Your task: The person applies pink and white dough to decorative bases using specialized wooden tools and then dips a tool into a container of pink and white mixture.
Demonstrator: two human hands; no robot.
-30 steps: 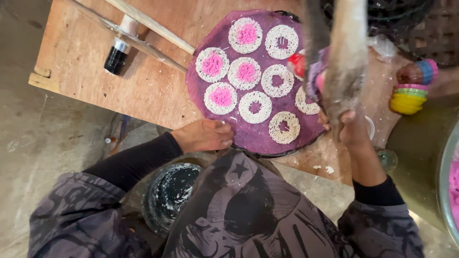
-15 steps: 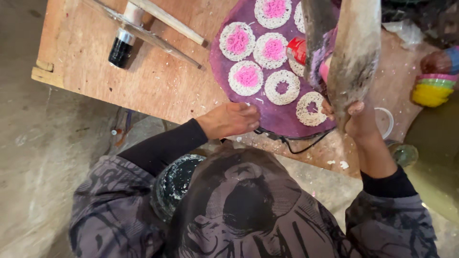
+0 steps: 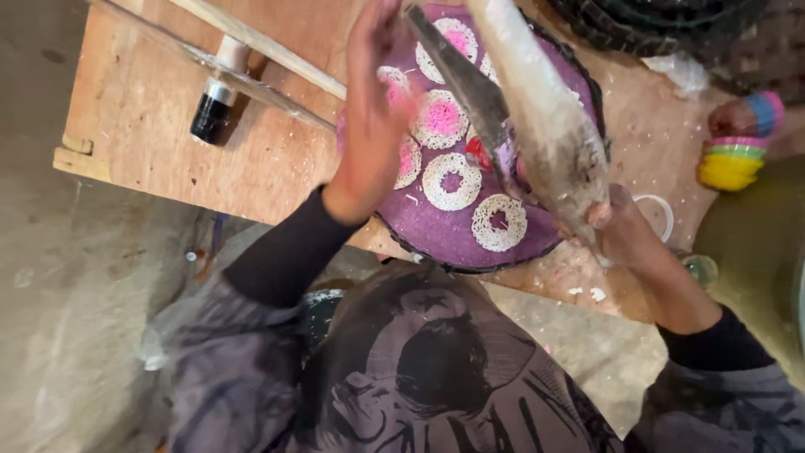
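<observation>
Landmark: round purple woven tray [image 3: 436, 231] on the plywood surface [image 3: 168, 143], holding white and pink lacy rings of batter [image 3: 499, 222].

Right hand: your right hand [image 3: 625, 231] has its grip clenched on the end of the long, flour-dusted grey press [image 3: 545, 117], which is tilted up over the tray's right half.

Left hand: your left hand [image 3: 377, 109] is raised over the tray's left side. It's blurry, so can't tell if the grip is loose or closed.

Nearby: stacked coloured plastic bowls [image 3: 738, 155] right of the tray.

Risk: I reckon that tilted press could drip and smear the rings.

Stacked coloured bowls [image 3: 734, 159], black-capped bottle [image 3: 214, 105]
</observation>
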